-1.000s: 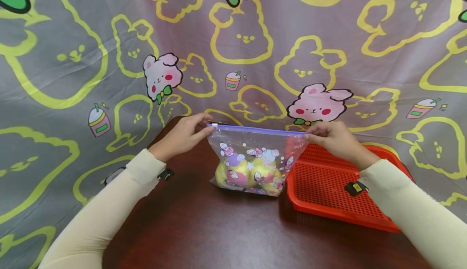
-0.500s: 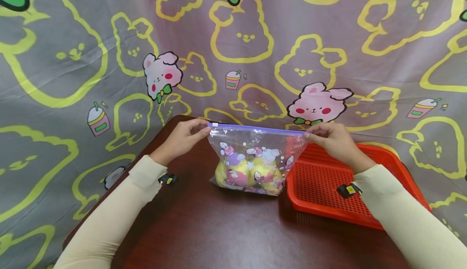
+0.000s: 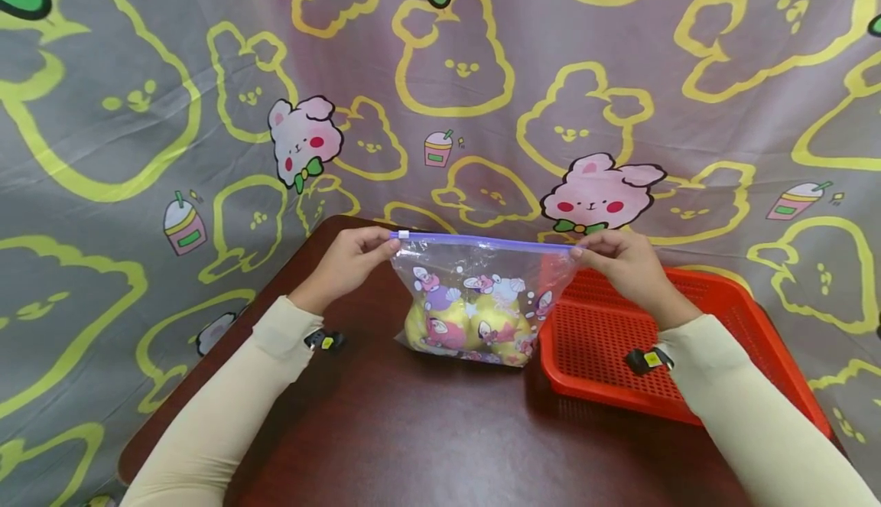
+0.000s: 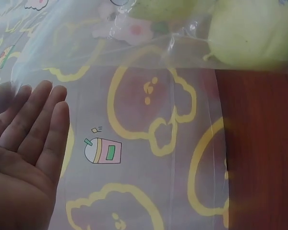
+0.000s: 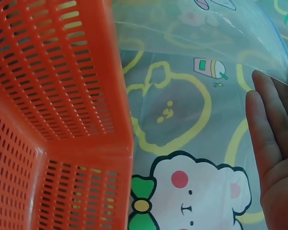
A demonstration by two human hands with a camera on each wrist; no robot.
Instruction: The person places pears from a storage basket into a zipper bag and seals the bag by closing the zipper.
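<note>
A clear zip bag (image 3: 475, 270) printed with pink and purple sea pictures stands on the table, its purple zip strip stretched level along the top. Inside lie several yellow-green fruits (image 4: 252, 36), partly hidden by the print. My left hand (image 3: 347, 262) pinches the bag's upper left corner, right by the white slider (image 3: 404, 235). The opposite top corner is pinched between thumb and fingers of my right hand (image 3: 629, 266). Both wrist views catch the palm side of each hand, with the bag's clear plastic at the fingertips.
A red perforated plastic basket (image 3: 606, 388) sits on the dark brown table (image 3: 413, 446), just right of the bag and under my right forearm. Behind and to the left hangs a grey cloth (image 3: 475, 48) with cartoon drawings.
Both hands keep their hold on the bag's corners, and the bag stays nearly where it was. My forearms and wrists have shifted slightly inward.
</note>
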